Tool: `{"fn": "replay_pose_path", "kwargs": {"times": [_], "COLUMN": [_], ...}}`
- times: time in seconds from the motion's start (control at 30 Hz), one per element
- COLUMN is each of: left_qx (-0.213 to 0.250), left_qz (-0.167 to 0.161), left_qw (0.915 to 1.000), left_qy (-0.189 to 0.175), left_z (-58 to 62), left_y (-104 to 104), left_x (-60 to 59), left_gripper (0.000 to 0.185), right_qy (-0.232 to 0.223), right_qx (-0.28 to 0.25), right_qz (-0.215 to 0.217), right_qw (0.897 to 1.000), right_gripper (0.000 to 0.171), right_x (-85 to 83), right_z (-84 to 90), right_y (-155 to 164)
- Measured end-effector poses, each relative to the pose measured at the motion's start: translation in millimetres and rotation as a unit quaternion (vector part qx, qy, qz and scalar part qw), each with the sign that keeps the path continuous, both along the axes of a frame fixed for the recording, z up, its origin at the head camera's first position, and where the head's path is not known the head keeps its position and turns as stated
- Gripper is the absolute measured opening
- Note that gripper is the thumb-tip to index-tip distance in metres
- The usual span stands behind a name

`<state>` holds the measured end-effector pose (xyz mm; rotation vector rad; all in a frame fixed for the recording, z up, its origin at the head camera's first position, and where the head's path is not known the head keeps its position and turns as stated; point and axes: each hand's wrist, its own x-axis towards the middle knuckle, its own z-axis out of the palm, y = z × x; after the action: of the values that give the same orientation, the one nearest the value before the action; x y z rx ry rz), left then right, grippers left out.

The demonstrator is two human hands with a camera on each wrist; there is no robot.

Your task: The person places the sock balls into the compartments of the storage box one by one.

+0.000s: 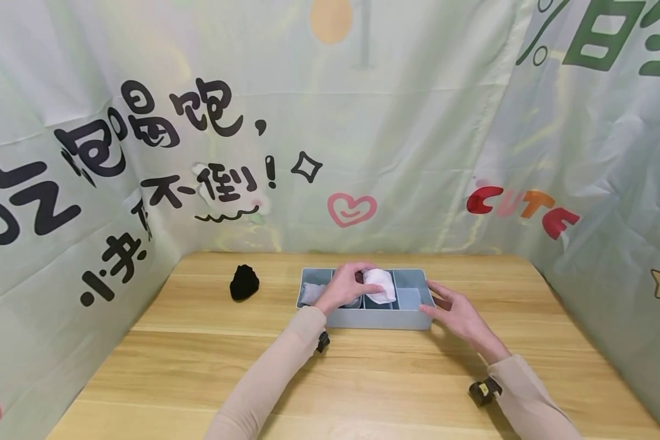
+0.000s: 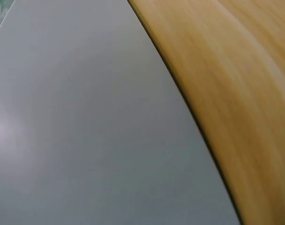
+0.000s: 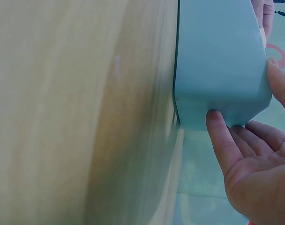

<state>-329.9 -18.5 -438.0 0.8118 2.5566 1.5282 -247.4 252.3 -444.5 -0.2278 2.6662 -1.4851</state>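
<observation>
Head view: left hand (image 1: 348, 286) reaches over a blue-grey divided box (image 1: 382, 319), thumb and fingers curved in a partly closed pinch on a white cloth bundle (image 1: 382, 288). Bundle sits just right of that hand, in or over the third compartment from the left; cannot tell whether it touches the floor of it. Beneath the left hand, in the second compartment, a greyish bundle (image 1: 354, 303), mostly hidden. Left of the hand, in the leftmost compartment, a grey cloth bundle (image 1: 311, 294). Well apart, farther left of the same hand, a black bundle (image 1: 244, 283) lies on the worktop (image 1: 374, 379). Right hand (image 1: 458, 315) is spread at the right end of the box, thumb at the near corner; rightmost compartment lies just left of it, with no bundle inside.

Left wrist view: box wall fills most of the frame, worktop along its right side. Left hand out of shot; grip cannot be read here.

Right wrist view: right hand loosely open, fingertips touching the box's end wall, thumb against its edge. Part of the left hand shows beyond, past the box rim.
</observation>
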Motion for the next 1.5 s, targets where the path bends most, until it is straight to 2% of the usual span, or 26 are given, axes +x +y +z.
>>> {"fn": "replay_pose_path", "kwargs": {"times": [0.17,0.27,0.47,0.83,1.03,1.27,1.5], "left_qx": [-0.006,0.006,0.055,0.081,0.071,0.072,0.107], "left_qz": [-0.003,0.003,0.016,0.026,0.029,0.042,0.067], "left_qw": [0.9998,0.9996,0.9981,0.9964,0.997,0.9965,0.9914], "left_qy": [-0.018,-0.027,-0.024,-0.006,0.01,0.009,0.033], "left_z": [0.0,-0.2,1.5,5.4,7.3,7.0,10.1], "left_y": [-2.7,-3.9,-5.6,-12.1,-23.0,-41.4,-61.0], "left_x": [1.8,2.0,1.3,-0.1,-1.1,3.4,-0.9], "left_gripper": [0.055,0.053,0.042,0.028,0.026,0.024,0.015], "right_qy": [0.0,0.0,0.004,0.006,-0.001,0.01,0.006], "right_qx": [-0.003,-0.008,-0.002,0.003,-0.002,-0.009,-0.015], "right_qz": [0.005,0.007,0.006,0.001,0.004,0.009,0.004], "right_qw": [1.0,1.0,1.0,1.0,1.0,1.0,1.0], "right_gripper": [0.077,0.076,0.075,0.075,0.075,0.072,0.074], "right_x": [0.7,0.9,1.4,1.6,1.9,0.7,0.0], "right_z": [0.9,1.2,1.1,-0.2,0.9,-1.6,0.2], "right_y": [0.0,-0.2,-0.7,-0.8,-1.5,-4.4,-2.5]}}
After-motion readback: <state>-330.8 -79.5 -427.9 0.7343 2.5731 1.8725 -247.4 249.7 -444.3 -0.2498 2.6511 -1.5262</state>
